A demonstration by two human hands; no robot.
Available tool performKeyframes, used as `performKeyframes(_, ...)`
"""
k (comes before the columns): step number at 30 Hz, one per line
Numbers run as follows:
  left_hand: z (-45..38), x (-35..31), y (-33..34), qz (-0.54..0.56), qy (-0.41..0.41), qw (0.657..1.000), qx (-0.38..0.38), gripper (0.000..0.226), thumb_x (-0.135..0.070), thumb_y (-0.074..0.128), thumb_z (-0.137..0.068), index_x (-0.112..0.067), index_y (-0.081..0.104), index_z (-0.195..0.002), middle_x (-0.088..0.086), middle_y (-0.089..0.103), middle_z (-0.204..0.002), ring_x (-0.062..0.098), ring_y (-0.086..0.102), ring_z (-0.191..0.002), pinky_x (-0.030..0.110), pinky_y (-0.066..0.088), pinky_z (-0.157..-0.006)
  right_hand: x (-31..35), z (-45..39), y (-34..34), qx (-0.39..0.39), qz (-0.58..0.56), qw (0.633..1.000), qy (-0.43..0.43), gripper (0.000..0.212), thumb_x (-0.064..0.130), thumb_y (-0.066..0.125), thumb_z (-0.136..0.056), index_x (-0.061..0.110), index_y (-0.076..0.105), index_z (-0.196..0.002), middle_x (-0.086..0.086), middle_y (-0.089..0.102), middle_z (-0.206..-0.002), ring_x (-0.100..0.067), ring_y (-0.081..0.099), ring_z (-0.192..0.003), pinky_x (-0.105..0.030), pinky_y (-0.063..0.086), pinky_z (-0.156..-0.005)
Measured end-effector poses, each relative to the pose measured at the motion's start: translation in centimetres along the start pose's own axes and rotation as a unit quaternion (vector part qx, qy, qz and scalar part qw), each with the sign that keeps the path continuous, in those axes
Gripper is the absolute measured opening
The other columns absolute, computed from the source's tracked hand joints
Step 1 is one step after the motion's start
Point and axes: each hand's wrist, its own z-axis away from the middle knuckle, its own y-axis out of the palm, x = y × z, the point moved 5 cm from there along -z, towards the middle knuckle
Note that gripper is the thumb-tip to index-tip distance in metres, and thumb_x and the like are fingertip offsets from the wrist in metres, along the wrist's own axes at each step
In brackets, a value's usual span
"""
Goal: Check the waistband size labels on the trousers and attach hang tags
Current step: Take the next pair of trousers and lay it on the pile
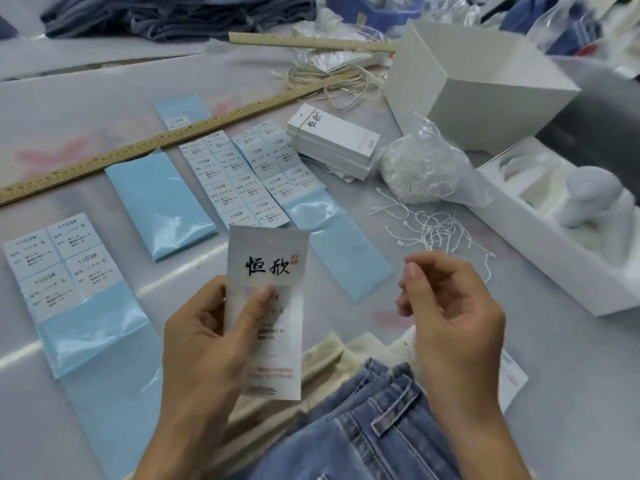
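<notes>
My left hand (207, 341) gripping an upright hang tag (268, 306), my right hand (450, 306) loosely curled, pinched fingertips apparently empty, above denim trousers (363, 427)

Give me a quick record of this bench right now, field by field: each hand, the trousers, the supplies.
left hand: left hand holds white printed card hang tag upright
right hand: right hand, fingers curled, pinching; held thing too thin to tell
trousers: blue denim trousers, nearest the person, under hands
labels: pale blue sticker sheets, sizes S, L, XL
tags: stack of white tags
strings: loose white loops

one head-worn wide view, forward and down, close over the table (554, 393)
</notes>
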Motion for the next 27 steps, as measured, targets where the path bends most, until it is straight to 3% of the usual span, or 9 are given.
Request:
performKeyframes(2,-0.2,0.3,0.4,0.032,-0.003,0.999,0.023,0.02,-0.031,0.084,-0.077,-0.03,0.08,-0.096,-0.004,0.08,-0.088,0.003,0.07,-0.07,0.015,0.054,-0.06,-1.9,-3.3,-3.2,-0.03,0.149,0.988,-0.012,0.009,0.026,0.068,-0.093,0.035,0.069,-0.091,0.009,0.069,-0.08,-0.01,0.065,-0.071,-0.016,0.052,-0.066)
performKeyframes(5,-0.4,0.7,0.7,0.046,-0.015,0.999,0.024,0.02,-0.035,0.081,-0.073,-0.028,0.082,-0.092,-0.004,0.079,-0.084,-0.001,0.065,-0.062,0.013,0.05,-0.056,-6.7,-6.6,-4.6,0.046,0.316,0.945,0.073,0.012,0.02,0.074,-0.09,0.026,0.068,-0.099,0.006,0.064,-0.089,-0.015,0.062,-0.079,-0.032,0.052,-0.078)
performKeyframes(9,-0.7,2.1,0.6,0.051,-0.099,0.994,-0.02,0.039,-0.059,0.083,-0.069,-0.024,0.081,-0.085,0.007,0.077,-0.08,0.019,0.065,-0.068,0.05,0.057,-0.064,-8.9,-6.8,-3.7,0.083,0.363,0.928,0.003,0.012,0.011,0.073,-0.089,0.019,0.064,-0.087,0.001,0.058,-0.09,-0.026,0.058,-0.088,-0.031,0.041,-0.076)
performKeyframes(10,-0.8,2.3,0.6,0.052,-0.115,0.992,-0.03,0.042,-0.061,0.082,-0.07,-0.021,0.079,-0.082,0.007,0.074,-0.075,0.022,0.063,-0.065,0.051,0.057,-0.061,-9.0,-6.7,-3.5,0.083,0.366,0.927,-0.005,0.014,0.009,0.071,-0.09,0.019,0.063,-0.085,0.002,0.057,-0.089,-0.027,0.057,-0.089,-0.032,0.04,-0.076)
performKeyframes(13,-0.7,2.3,0.4,0.051,-0.136,0.988,-0.06,0.037,-0.056,0.078,-0.075,-0.019,0.076,-0.074,0.002,0.069,-0.064,0.013,0.058,-0.054,0.03,0.048,-0.048,-8.5,-6.9,-3.7,0.074,0.346,0.935,0.03,0.01,0.011,0.066,-0.095,0.015,0.061,-0.087,0.001,0.06,-0.084,-0.029,0.058,-0.086,-0.033,0.039,-0.074)
performKeyframes(16,-0.2,1.7,-0.1,0.059,-0.145,0.983,-0.091,0.048,-0.055,0.069,-0.079,-0.007,0.069,-0.072,0.003,0.062,-0.062,0.015,0.053,-0.055,0.027,0.043,-0.048,-6.4,-6.7,-4.0,0.041,0.161,0.978,0.13,0.002,0.01,0.063,-0.099,0.01,0.064,-0.098,0.0,0.068,-0.075,-0.02,0.062,-0.074,-0.03,0.045,-0.066)
performKeyframes(19,1.3,-0.7,-0.5,0.043,-0.116,0.989,-0.083,0.047,-0.052,0.066,-0.086,-0.007,0.072,-0.077,-0.002,0.066,-0.066,0.01,0.054,-0.059,0.022,0.043,-0.05,-2.9,-4.9,-3.3,0.047,-0.01,0.978,0.203,0.003,0.008,0.067,-0.095,0.009,0.068,-0.097,-0.006,0.072,-0.078,-0.012,0.064,-0.071,-0.028,0.049,-0.067)
performKeyframes(23,4.2,-3.5,-2.9,0.076,-0.091,0.987,-0.11,0.024,-0.041,0.072,-0.083,-0.025,0.076,-0.1,0.002,0.078,-0.08,0.014,0.071,-0.063,0.022,0.054,-0.052,0.6,-1.7,-2.4,0.124,-0.023,0.971,0.203,0.004,0.016,0.073,-0.091,0.019,0.074,-0.09,0.004,0.072,-0.084,-0.009,0.066,-0.08,-0.034,0.055,-0.079)
performKeyframes(27,6.6,-3.6,-5.0,0.109,-0.112,0.982,-0.109,0.015,-0.027,0.074,-0.084,-0.024,0.074,-0.098,0.011,0.078,-0.084,0.023,0.074,-0.068,0.03,0.059,-0.055,3.0,0.7,-1.5,0.2,0.057,0.969,0.133,0.014,0.013,0.076,-0.089,0.027,0.074,-0.085,0.006,0.074,-0.083,-0.008,0.069,-0.078,-0.018,0.055,-0.074)
